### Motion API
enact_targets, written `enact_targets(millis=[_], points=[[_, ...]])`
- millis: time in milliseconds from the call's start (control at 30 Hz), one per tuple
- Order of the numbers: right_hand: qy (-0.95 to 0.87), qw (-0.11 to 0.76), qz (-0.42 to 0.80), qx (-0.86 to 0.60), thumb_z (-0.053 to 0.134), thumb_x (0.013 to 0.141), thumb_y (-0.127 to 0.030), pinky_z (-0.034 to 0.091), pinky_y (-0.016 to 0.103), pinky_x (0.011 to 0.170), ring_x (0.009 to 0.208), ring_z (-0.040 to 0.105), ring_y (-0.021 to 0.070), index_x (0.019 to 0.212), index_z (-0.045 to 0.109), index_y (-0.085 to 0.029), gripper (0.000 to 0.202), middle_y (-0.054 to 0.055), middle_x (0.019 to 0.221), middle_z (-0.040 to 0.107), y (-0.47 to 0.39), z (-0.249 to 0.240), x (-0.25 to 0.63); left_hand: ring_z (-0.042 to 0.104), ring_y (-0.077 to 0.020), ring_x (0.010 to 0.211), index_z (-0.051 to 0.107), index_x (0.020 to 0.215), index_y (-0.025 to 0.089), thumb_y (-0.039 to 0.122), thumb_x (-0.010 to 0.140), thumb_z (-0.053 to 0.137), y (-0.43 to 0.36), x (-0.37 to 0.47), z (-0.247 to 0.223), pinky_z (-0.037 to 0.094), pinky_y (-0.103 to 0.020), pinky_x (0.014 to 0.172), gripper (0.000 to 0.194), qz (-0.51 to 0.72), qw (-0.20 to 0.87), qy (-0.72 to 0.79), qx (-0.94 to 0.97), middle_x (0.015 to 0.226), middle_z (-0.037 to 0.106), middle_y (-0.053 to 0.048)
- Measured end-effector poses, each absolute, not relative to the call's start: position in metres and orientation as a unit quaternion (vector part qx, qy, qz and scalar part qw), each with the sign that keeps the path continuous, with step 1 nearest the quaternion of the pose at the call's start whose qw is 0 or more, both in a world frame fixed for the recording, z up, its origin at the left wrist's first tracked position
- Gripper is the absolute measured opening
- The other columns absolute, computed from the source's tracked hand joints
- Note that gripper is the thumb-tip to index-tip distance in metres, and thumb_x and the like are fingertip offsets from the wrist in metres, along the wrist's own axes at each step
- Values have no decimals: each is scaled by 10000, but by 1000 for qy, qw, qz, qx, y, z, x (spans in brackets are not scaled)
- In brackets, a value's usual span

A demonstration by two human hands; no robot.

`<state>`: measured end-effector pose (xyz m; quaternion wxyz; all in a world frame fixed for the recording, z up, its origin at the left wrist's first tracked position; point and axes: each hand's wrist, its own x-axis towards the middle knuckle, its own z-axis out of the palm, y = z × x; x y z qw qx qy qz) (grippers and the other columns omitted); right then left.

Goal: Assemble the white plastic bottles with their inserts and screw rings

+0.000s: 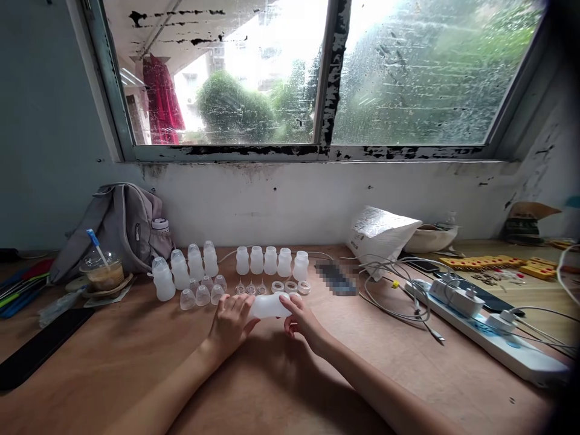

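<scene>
Both hands hold a frosted white bottle (268,306) lying sideways above the table. My left hand (231,320) is closed round its left end, and my right hand (302,319) grips the right end between thumb and fingers. Behind them stands a row of uncapped white bottles (257,260). White rings (290,287) and clear nipples (251,287) lie in front of that row. To the left are several capped bottles (180,269), with clear domed caps (202,295) beside them.
A drink cup (105,275) and grey backpack (129,223) are at the left, above a black flat object (40,350). At the right lie tangled cables (385,302), a power strip (493,338) and a silver-white bag (380,235). A window is ahead.
</scene>
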<state>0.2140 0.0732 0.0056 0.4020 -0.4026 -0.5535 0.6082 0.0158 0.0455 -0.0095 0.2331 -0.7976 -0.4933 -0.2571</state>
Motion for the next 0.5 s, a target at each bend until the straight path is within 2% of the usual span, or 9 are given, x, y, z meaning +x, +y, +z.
enact_targets(millis=[100,233,400,500], points=[[-596,387,595,-376,498,754,-515,321,143,323,389,459,41,902,456,-203,348,-26,710,529,63,5,208,561,-231,820,491,1070,157,242,761,474,45,15,-9,372,-349,735,321,-200,186,-548,-791,944,608,-89],[-670,376,537,-348,547,737,-481,338,156,363,453,476,68,957,440,-212,363,-30,681,527,53,3,206,595,-205,672,541,849,161,174,737,430,44,9,-7,366,-274,563,158,-163,109,-611,-767,762,630,-72],[-749,361,460,-312,509,787,-418,402,194,473,594,523,111,1039,415,-209,341,4,747,531,50,7,212,598,-196,640,531,766,165,212,715,442,40,7,-1,336,-242,492,113,-170,75,-604,-775,725,625,-61],[-837,344,327,-273,549,772,-306,455,272,627,761,534,165,1120,394,-216,392,59,912,537,52,10,218,586,-189,625,534,738,179,251,663,497,39,3,5,322,-230,483,111,-172,17,-594,-786,696,624,-33]])
